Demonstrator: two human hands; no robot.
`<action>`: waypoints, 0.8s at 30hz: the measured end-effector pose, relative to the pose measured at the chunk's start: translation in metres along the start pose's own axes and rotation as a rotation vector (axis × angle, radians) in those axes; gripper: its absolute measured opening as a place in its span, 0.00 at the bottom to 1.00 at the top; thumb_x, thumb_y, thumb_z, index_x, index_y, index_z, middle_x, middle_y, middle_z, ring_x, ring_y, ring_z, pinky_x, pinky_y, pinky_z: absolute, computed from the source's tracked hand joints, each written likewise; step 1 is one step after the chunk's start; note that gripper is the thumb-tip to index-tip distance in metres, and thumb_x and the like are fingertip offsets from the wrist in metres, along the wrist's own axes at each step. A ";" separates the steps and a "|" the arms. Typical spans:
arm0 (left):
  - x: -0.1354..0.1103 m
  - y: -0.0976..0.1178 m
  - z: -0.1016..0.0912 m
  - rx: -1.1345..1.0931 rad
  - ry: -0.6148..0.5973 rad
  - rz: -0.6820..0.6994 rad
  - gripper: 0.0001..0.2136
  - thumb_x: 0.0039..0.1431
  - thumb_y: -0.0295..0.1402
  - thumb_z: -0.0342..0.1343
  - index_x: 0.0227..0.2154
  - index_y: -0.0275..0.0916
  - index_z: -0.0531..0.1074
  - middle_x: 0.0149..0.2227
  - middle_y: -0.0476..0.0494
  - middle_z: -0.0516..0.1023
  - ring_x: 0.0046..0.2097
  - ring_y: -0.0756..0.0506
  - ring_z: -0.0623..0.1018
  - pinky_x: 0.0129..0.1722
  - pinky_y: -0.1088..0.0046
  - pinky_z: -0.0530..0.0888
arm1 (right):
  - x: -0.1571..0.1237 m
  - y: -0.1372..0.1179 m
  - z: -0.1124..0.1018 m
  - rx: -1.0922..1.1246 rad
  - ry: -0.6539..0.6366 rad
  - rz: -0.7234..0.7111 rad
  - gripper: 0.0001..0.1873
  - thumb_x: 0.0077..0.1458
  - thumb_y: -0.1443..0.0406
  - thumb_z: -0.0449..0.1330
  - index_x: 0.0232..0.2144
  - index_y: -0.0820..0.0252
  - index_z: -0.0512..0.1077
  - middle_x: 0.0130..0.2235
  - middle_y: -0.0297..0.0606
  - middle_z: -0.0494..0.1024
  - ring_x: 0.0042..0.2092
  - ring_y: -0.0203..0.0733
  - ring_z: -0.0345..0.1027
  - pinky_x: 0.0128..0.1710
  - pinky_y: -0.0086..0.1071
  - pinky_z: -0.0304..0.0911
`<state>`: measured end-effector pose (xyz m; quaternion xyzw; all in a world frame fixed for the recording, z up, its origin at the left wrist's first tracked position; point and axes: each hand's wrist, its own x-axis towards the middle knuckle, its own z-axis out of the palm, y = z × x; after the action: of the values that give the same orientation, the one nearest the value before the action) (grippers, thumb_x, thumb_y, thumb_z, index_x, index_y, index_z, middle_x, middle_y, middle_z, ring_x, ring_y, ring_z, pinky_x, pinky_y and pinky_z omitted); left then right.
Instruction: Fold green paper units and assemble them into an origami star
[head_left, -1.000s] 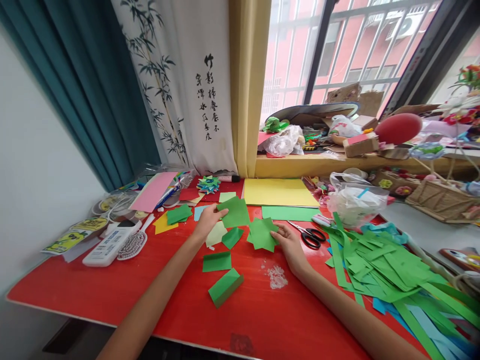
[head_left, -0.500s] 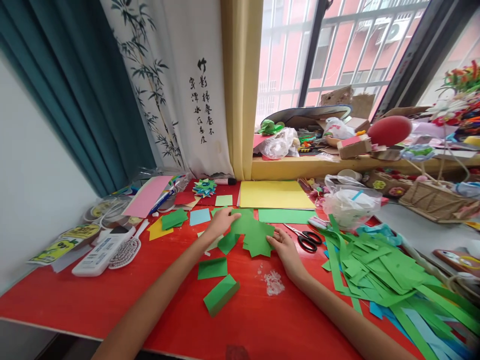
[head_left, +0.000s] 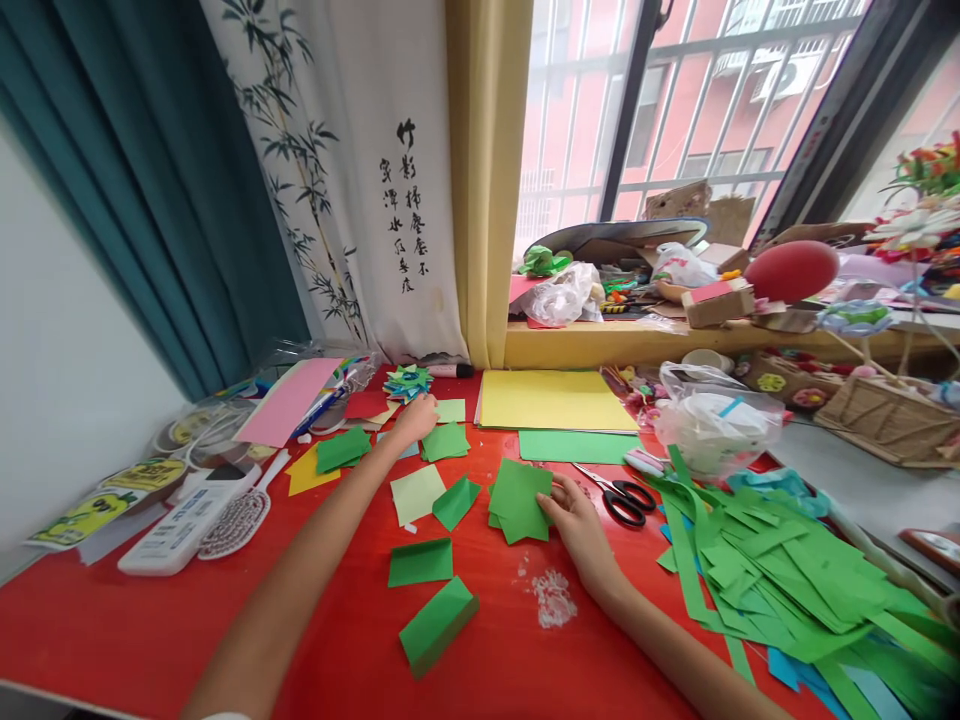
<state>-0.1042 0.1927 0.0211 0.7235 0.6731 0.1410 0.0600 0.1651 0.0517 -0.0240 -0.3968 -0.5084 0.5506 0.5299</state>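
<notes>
My right hand (head_left: 576, 515) pinches the right edge of a small stack of green paper squares (head_left: 517, 498), fanned unevenly on the red tabletop. My left hand (head_left: 418, 418) is stretched toward the back, beside a light green paper square (head_left: 451, 410) and just in front of a folded paper star (head_left: 407, 381) in green, blue and yellow. Its fingertips are hidden, so what it touches is unclear. Another stack of green squares (head_left: 445, 441) lies just right of that wrist. Closer in are a pale yellow square (head_left: 417, 493) and creased green pieces (head_left: 439, 622).
Black-handled scissors (head_left: 626, 500) lie right of my right hand. A heap of green paper strips (head_left: 787, 550) covers the table's right side. Yellow sheets (head_left: 555, 400) lie at the back. A hairbrush (head_left: 238, 515) and white box (head_left: 187, 520) are at left.
My left hand has let go of a green paper square and moved left and back. My right hand still holds the edge of the green stack. The view has shifted slightly.
</notes>
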 end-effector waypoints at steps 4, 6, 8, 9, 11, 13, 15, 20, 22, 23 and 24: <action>0.028 -0.008 0.003 0.000 -0.142 0.168 0.15 0.48 0.26 0.52 0.42 0.34 0.67 0.50 0.35 0.66 0.52 0.42 0.66 0.50 0.73 0.60 | 0.001 0.002 -0.001 -0.055 0.052 0.016 0.17 0.45 0.57 0.58 0.38 0.56 0.62 0.39 0.40 0.73 0.44 0.47 0.66 0.40 0.37 0.62; 0.037 -0.015 0.006 -0.005 -0.216 0.211 0.18 0.46 0.27 0.55 0.43 0.36 0.67 0.51 0.38 0.67 0.52 0.43 0.66 0.50 0.75 0.60 | 0.002 0.001 -0.001 -0.046 0.063 0.038 0.18 0.44 0.57 0.59 0.37 0.56 0.63 0.39 0.41 0.73 0.44 0.48 0.66 0.40 0.37 0.62; 0.042 -0.023 0.008 -0.009 -0.264 0.231 0.19 0.47 0.29 0.55 0.45 0.37 0.66 0.51 0.40 0.67 0.51 0.43 0.67 0.49 0.74 0.60 | 0.002 -0.001 0.000 -0.008 0.075 0.062 0.18 0.43 0.57 0.60 0.37 0.56 0.63 0.39 0.41 0.74 0.44 0.49 0.66 0.39 0.37 0.62; 0.044 -0.027 0.009 -0.010 -0.277 0.235 0.20 0.48 0.30 0.55 0.46 0.38 0.65 0.52 0.41 0.67 0.51 0.43 0.67 0.49 0.74 0.61 | 0.003 -0.002 0.000 0.018 0.075 0.070 0.18 0.43 0.57 0.60 0.37 0.56 0.64 0.39 0.41 0.74 0.43 0.49 0.67 0.39 0.37 0.63; 0.046 -0.033 0.009 -0.012 -0.291 0.242 0.20 0.49 0.33 0.54 0.48 0.38 0.65 0.52 0.41 0.67 0.52 0.42 0.67 0.49 0.73 0.61 | 0.003 -0.004 0.000 0.060 0.075 0.083 0.18 0.43 0.57 0.60 0.37 0.57 0.64 0.40 0.41 0.74 0.42 0.48 0.67 0.38 0.36 0.63; 0.047 -0.037 0.008 -0.013 -0.300 0.244 0.20 0.49 0.34 0.54 0.47 0.39 0.65 0.52 0.42 0.67 0.51 0.41 0.67 0.48 0.73 0.61 | 0.004 -0.004 0.000 0.071 0.088 0.102 0.19 0.43 0.57 0.61 0.37 0.57 0.63 0.39 0.41 0.74 0.41 0.47 0.68 0.37 0.35 0.63; 0.049 -0.038 0.007 -0.015 -0.311 0.244 0.19 0.49 0.35 0.54 0.47 0.39 0.66 0.51 0.43 0.69 0.50 0.41 0.68 0.47 0.73 0.62 | 0.004 -0.003 0.000 0.073 0.107 0.119 0.19 0.43 0.57 0.61 0.37 0.57 0.63 0.38 0.40 0.74 0.39 0.46 0.69 0.35 0.34 0.63; 0.050 -0.035 0.003 0.000 -0.335 0.245 0.18 0.49 0.33 0.53 0.46 0.38 0.68 0.49 0.44 0.70 0.48 0.43 0.70 0.45 0.76 0.63 | 0.005 -0.001 0.000 0.108 0.058 0.113 0.18 0.43 0.58 0.61 0.37 0.57 0.63 0.39 0.41 0.74 0.39 0.46 0.69 0.35 0.34 0.63; 0.049 -0.034 0.001 0.012 -0.335 0.241 0.19 0.49 0.32 0.53 0.46 0.38 0.68 0.49 0.44 0.71 0.47 0.44 0.71 0.44 0.76 0.64 | 0.005 -0.001 0.000 0.118 0.050 0.104 0.18 0.43 0.58 0.61 0.36 0.57 0.63 0.38 0.42 0.74 0.38 0.46 0.69 0.33 0.34 0.63; 0.048 -0.033 0.000 0.018 -0.331 0.239 0.18 0.49 0.32 0.53 0.46 0.39 0.68 0.49 0.44 0.71 0.47 0.44 0.71 0.43 0.76 0.64 | 0.006 -0.001 0.000 0.123 0.052 0.100 0.18 0.42 0.58 0.61 0.36 0.57 0.63 0.38 0.42 0.74 0.38 0.46 0.69 0.33 0.34 0.63; 0.047 -0.032 -0.001 0.024 -0.323 0.239 0.18 0.50 0.32 0.52 0.46 0.39 0.68 0.48 0.44 0.71 0.46 0.44 0.71 0.42 0.77 0.64 | 0.006 -0.002 0.000 0.125 0.058 0.096 0.18 0.42 0.58 0.62 0.35 0.57 0.63 0.38 0.42 0.74 0.38 0.47 0.69 0.33 0.34 0.63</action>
<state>-0.1328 0.2424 0.0192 0.8121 0.5658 0.0210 0.1414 0.1646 0.0572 -0.0219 -0.4025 -0.4380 0.5944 0.5411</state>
